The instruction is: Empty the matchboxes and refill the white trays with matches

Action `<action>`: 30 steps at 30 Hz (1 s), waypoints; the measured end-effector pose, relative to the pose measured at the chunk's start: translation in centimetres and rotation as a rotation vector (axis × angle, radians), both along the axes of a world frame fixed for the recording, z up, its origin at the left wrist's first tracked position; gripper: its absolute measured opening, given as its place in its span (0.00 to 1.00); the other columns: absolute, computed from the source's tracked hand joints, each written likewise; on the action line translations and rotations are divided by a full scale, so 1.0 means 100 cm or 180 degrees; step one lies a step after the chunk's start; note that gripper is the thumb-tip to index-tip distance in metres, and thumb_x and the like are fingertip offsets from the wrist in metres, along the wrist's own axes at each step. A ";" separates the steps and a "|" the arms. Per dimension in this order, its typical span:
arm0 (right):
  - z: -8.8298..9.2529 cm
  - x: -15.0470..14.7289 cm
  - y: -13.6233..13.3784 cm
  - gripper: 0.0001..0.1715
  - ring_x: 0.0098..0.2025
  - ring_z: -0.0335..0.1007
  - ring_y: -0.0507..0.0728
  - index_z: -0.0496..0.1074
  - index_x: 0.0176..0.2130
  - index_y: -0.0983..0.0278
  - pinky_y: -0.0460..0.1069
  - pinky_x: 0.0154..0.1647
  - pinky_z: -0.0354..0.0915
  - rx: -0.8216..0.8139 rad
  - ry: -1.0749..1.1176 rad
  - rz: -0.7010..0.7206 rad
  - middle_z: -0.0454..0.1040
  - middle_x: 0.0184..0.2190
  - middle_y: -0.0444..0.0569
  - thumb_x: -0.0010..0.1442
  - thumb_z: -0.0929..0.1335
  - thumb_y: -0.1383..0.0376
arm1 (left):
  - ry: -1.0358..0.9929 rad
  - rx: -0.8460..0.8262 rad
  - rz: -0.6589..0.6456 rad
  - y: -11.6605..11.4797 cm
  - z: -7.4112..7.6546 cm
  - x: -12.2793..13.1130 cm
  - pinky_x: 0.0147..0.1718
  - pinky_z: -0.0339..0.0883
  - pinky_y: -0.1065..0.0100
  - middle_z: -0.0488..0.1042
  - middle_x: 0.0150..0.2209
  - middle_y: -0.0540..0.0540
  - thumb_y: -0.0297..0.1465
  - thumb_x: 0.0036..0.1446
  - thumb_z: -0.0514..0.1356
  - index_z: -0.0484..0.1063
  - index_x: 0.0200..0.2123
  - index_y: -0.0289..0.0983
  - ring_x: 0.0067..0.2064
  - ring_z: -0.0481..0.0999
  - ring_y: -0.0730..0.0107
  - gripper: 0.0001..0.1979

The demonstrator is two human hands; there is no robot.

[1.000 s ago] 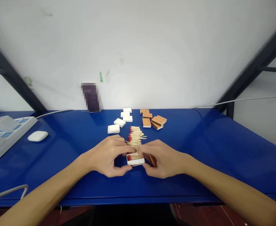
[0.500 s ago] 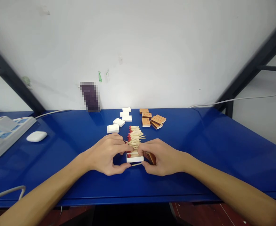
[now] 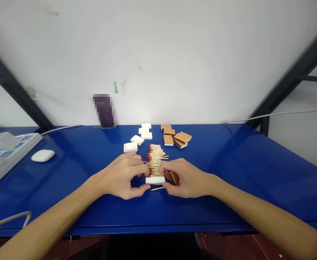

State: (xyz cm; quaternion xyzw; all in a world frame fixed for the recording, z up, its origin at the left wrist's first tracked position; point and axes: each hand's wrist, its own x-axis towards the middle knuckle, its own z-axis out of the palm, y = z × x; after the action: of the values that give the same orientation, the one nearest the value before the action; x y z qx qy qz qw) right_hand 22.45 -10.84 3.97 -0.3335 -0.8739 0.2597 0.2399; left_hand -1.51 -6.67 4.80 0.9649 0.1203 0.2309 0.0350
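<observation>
1. The left hand [image 3: 122, 176] is pinching the left end of a white matchbox tray [image 3: 155, 180], with the thumb underneath and the fingers curled over the top.
2. The right hand [image 3: 187, 178] is pressing its fingertips on the tray's right end and is clasping a brown matchbox sleeve [image 3: 174, 177] in its curled fingers, just beside the tray.
3. The tray is sitting between the two hands, low over the blue worktop [image 3: 242, 180]. I cannot tell whether it is resting on the surface.
4. A loose match [image 3: 157, 188] is lying on the worktop just in front of the tray, its red head pointing left.
5. A pile of matches [image 3: 155, 159] is lying right behind the tray, crowding the fingertips of both hands.
6. Beyond the pile, spare white trays [image 3: 130, 147] are lying scattered on the left and spare brown sleeves [image 3: 182, 138] are clustering on the right.
7. Well apart on the far left, a white earbud case [image 3: 43, 155] is sitting beside a power strip [image 3: 9, 150].
8. A dark pixelated object [image 3: 104, 111] is standing at the wall [image 3: 188, 61] behind the worktop.
</observation>
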 end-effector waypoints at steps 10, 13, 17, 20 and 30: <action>0.000 0.000 0.000 0.08 0.20 0.58 0.47 0.63 0.31 0.62 0.43 0.23 0.54 -0.0090 0.0106 -0.0070 0.63 0.19 0.35 0.51 0.67 0.71 | 0.0046 0.0140 0.0074 0.000 -0.002 -0.001 0.25 0.56 0.67 0.69 0.23 0.52 0.33 0.56 0.61 0.69 0.31 0.37 0.25 0.68 0.72 0.06; 0.001 -0.001 0.000 0.08 0.19 0.57 0.47 0.64 0.32 0.62 0.43 0.22 0.54 -0.0116 0.0110 -0.0077 0.62 0.19 0.35 0.51 0.68 0.71 | 0.0066 0.0134 0.0057 -0.001 -0.001 -0.001 0.25 0.56 0.67 0.69 0.23 0.52 0.33 0.57 0.60 0.69 0.31 0.37 0.25 0.68 0.72 0.05; 0.000 -0.001 0.000 0.08 0.19 0.57 0.47 0.64 0.32 0.62 0.42 0.22 0.54 -0.0152 0.0158 -0.0075 0.62 0.19 0.34 0.51 0.68 0.71 | 0.0063 0.0146 0.0033 -0.001 -0.001 -0.001 0.24 0.56 0.67 0.69 0.23 0.52 0.32 0.58 0.60 0.69 0.31 0.37 0.25 0.68 0.73 0.05; -0.001 0.000 0.000 0.08 0.19 0.57 0.46 0.65 0.32 0.62 0.42 0.22 0.55 -0.0172 0.0220 -0.0092 0.63 0.19 0.35 0.51 0.68 0.71 | 0.0050 0.0151 0.0026 0.000 -0.001 -0.001 0.24 0.56 0.67 0.70 0.23 0.52 0.32 0.58 0.59 0.69 0.32 0.37 0.25 0.68 0.73 0.04; -0.007 0.002 0.007 0.06 0.19 0.58 0.46 0.66 0.33 0.63 0.42 0.21 0.56 -0.0502 0.0454 -0.0140 0.66 0.20 0.36 0.54 0.68 0.70 | 0.0181 0.0365 0.0195 0.002 -0.003 -0.003 0.25 0.58 0.67 0.69 0.23 0.51 0.35 0.62 0.56 0.71 0.33 0.37 0.24 0.67 0.71 0.09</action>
State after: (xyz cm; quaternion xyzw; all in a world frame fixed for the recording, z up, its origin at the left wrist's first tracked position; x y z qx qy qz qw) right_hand 22.66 -10.13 3.32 -0.3511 -0.8240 0.3454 0.2801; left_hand -1.76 -6.48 4.49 0.9674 0.1373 0.2107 -0.0308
